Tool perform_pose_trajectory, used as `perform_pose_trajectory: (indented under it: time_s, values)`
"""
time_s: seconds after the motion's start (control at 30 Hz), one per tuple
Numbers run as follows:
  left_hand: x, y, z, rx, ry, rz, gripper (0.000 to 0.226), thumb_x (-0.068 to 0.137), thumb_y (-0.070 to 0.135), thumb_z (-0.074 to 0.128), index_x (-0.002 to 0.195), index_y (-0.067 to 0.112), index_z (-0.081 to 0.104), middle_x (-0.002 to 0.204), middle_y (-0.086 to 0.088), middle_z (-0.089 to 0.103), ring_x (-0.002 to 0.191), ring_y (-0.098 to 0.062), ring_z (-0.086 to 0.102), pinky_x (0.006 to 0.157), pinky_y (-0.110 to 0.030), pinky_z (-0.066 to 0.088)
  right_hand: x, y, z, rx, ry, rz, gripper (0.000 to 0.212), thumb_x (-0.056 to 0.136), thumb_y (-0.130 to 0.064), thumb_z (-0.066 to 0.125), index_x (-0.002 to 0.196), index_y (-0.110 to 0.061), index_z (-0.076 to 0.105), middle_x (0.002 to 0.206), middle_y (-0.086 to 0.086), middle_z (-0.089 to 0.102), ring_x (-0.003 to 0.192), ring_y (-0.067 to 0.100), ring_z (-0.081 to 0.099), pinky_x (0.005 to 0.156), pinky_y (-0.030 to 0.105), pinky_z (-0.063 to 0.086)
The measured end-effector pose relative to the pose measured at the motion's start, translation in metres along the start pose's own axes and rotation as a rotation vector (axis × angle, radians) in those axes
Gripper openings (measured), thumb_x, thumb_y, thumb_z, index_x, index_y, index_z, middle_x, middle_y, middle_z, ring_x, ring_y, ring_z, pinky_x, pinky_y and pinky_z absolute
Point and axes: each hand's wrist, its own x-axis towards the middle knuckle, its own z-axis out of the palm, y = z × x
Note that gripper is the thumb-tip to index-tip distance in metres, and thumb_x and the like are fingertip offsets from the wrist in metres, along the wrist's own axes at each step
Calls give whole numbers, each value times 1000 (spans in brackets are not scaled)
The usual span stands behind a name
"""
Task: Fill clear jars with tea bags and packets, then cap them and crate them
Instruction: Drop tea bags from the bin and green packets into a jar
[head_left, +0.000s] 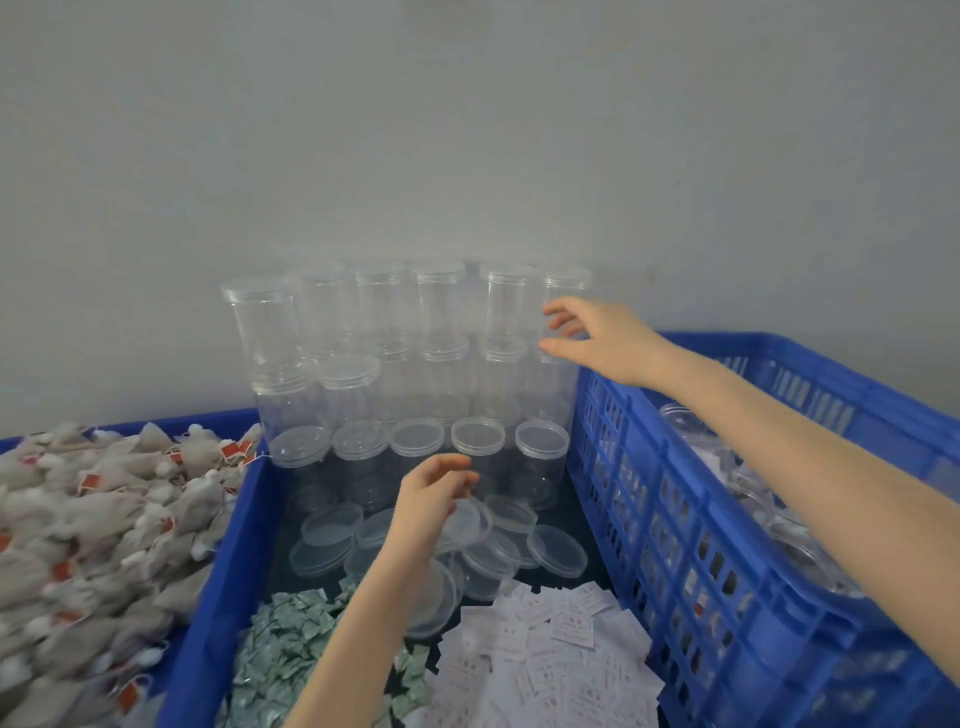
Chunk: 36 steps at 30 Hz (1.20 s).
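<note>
Capped clear jars (384, 338) stand stacked in rows against the wall. My right hand (597, 338) reaches to the upper right jar (563, 291), fingers spread and curved, just touching or beside it. My left hand (431, 493) hovers over loose clear lids (556, 551) in the middle bin, fingers loosely curled, holding nothing that I can see. Grey tea bags (98, 519) with red tags fill the left bin. Green packets (280, 649) and white packets (566, 654) lie at the front of the middle bin.
A tall blue slotted crate (675, 519) stands at the right with clear jars (691, 421) inside. The blue wall (228, 571) of the middle bin divides it from the tea bags. A plain grey wall rises behind.
</note>
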Motion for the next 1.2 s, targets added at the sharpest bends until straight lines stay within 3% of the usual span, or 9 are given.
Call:
perform_pose_trajectory:
  time_s: [0.17,0.3,0.5,0.6,0.67,0.77,0.87,0.97,1.2]
  values:
    - [34,22,-32,355,362,253,29,87,9,63,115,17,57,114,2,61,101,-16,58,89,-34,48,30,-35,86,37,-142,-27,57,94,-32,66,143,-11,45,135,7,57,118,20,56,105,38,44]
    - [61,31,-61,385,447,159,42,89,11,62,129,13,49,131,-9,52,114,-25,55,99,-43,47,57,-48,150,107,-136,45,70,92,-33,68,150,-10,35,145,11,49,129,26,50,108,41,41]
    - [78,11,-91,285,469,105,34,94,13,57,127,14,51,130,-8,54,89,-9,53,69,-19,42,91,-73,222,271,-44,98,87,82,-38,77,149,-4,32,152,16,40,140,30,40,110,43,39]
    - [83,5,-98,220,606,120,28,93,13,57,121,17,55,121,-2,57,100,-15,56,77,-25,41,104,-81,246,355,4,118,93,78,-37,82,148,-1,31,151,17,39,140,30,39,111,42,37]
    - [89,13,-105,255,791,265,29,89,11,60,117,16,55,112,2,53,102,-18,55,78,-25,38,110,-85,259,395,48,128,99,78,-36,83,150,-1,25,152,17,36,141,30,36,112,39,35]
    - [107,38,-120,320,954,404,56,83,21,70,132,11,44,124,-6,47,113,-23,48,89,-33,40,115,-83,271,372,107,168,107,80,-41,80,154,-3,14,158,15,28,145,29,30,113,39,32]
    - [133,59,-138,419,911,384,96,76,40,77,149,14,20,149,-11,30,138,-29,29,111,-47,28,118,-79,279,371,137,192,109,79,-45,80,156,-8,11,160,11,25,146,26,30,114,40,33]
    - [154,67,-149,505,800,349,115,72,48,78,153,18,2,157,-12,20,143,-31,23,114,-51,25,119,-76,282,354,121,177,109,80,-45,80,156,-10,10,162,8,23,146,25,30,114,40,33]
    - [174,63,-148,579,746,301,116,75,42,77,153,20,-5,155,-14,26,137,-34,37,107,-51,38,117,-70,282,341,99,164,105,83,-36,79,157,-9,9,162,7,23,146,24,31,114,38,34]
